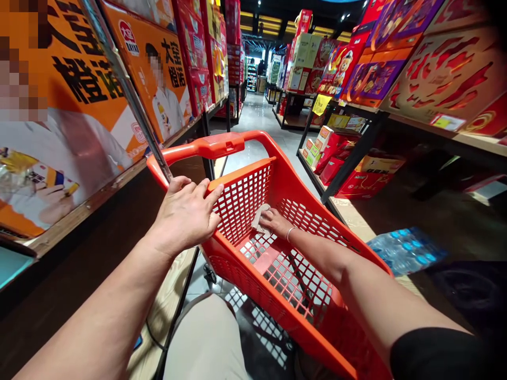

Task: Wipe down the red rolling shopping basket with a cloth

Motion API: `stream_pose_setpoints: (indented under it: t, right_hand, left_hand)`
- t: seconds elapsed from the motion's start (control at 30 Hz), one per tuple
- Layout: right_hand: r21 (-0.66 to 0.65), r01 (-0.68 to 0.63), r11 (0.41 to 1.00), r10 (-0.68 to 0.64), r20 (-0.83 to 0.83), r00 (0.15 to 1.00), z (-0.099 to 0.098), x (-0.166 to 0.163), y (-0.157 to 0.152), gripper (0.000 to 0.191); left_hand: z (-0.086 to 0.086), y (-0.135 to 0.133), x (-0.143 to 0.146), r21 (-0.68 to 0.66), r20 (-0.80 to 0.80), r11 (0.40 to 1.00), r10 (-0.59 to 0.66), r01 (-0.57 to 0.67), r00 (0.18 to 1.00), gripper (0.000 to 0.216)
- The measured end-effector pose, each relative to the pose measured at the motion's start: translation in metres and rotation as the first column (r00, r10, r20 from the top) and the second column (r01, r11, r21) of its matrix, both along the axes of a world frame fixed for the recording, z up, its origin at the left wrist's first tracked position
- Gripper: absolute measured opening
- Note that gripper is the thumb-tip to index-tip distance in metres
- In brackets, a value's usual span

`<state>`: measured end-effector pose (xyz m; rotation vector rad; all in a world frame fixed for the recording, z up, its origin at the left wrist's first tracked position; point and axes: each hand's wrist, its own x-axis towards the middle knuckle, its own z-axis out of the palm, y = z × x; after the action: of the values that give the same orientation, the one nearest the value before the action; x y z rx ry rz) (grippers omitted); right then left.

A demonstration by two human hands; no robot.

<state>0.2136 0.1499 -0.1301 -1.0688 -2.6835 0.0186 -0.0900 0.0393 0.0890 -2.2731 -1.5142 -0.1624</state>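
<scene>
An orange-red plastic shopping cart stands at an angle in front of me, its lattice basket holding no goods. My left hand is closed over the basket's upper rim, near the handle. Deep inside the basket, my right hand presses a pale cloth against the corner of the lattice wall. The fingers of that hand are bent over the cloth and partly hidden by it. A thin bracelet circles the right wrist.
Orange drink cartons fill the left shelf beside a metal pole. Gift boxes line the right shelves, with a pack of water bottles low down. A tiled aisle runs ahead. My knee is beside the cart.
</scene>
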Motion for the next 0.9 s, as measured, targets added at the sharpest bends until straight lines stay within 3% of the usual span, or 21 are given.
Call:
stream_pose_setpoints:
  t: [0.1,0.2,0.27,0.33,0.4,0.5,0.6,0.67,0.73,0.9]
  right_hand:
    - [0.038,0.145,0.989,-0.137,-0.162,0.977,0.016,-0.010,-0.001,0.034]
    - [0.132,0.375,0.918,-0.284,-0.443,0.851,0.055,-0.027,0.007,0.041]
    - [0.175,0.417,0.892,-0.277,-0.518,0.809,0.078,-0.041,0.011,0.046]
    - [0.180,0.376,0.909,-0.247,-0.494,0.833,0.089,-0.055,0.010,0.051]
    - [0.135,0.323,0.937,-0.241,-0.420,0.875,0.082,-0.069,0.002,0.051]
    - [0.040,0.224,0.974,-0.208,-0.247,0.946,0.045,-0.083,-0.021,0.039]
    - [-0.090,-0.034,0.995,0.034,-0.002,0.999,0.006,-0.086,-0.044,0.027]
    - [-0.177,-0.171,0.969,0.190,0.096,0.977,-0.003,-0.085,-0.053,0.023]
    - [-0.176,-0.194,0.965,0.210,0.079,0.974,0.009,-0.084,-0.054,0.020]
    - [0.059,0.019,0.998,-0.005,-0.232,0.973,0.089,-0.093,-0.042,0.034]
  left_hand:
    - [0.000,0.000,0.000,-0.007,0.040,1.000,-0.007,0.007,0.999,0.060]
    - [0.000,0.000,0.000,0.002,0.014,1.000,-0.006,0.006,1.000,0.061]
    - [0.001,-0.001,0.001,0.010,-0.021,1.000,-0.005,0.005,1.000,0.061]
    - [0.000,-0.001,0.001,0.015,-0.027,1.000,-0.007,0.008,1.000,0.062]
    - [0.000,-0.002,0.001,0.019,-0.010,1.000,-0.006,0.006,1.000,0.062]
    - [-0.001,-0.003,0.000,0.024,0.014,1.000,0.000,0.000,1.000,0.062]
    - [0.000,-0.004,-0.001,0.022,0.042,1.000,-0.001,0.000,0.999,0.061]
    - [0.000,-0.005,-0.001,0.016,0.062,1.000,-0.005,0.004,0.998,0.061]
    - [0.000,-0.005,0.000,0.010,0.070,1.000,-0.008,0.008,0.998,0.061]
    - [-0.001,-0.004,0.001,-0.004,0.089,1.000,-0.015,0.015,0.996,0.061]
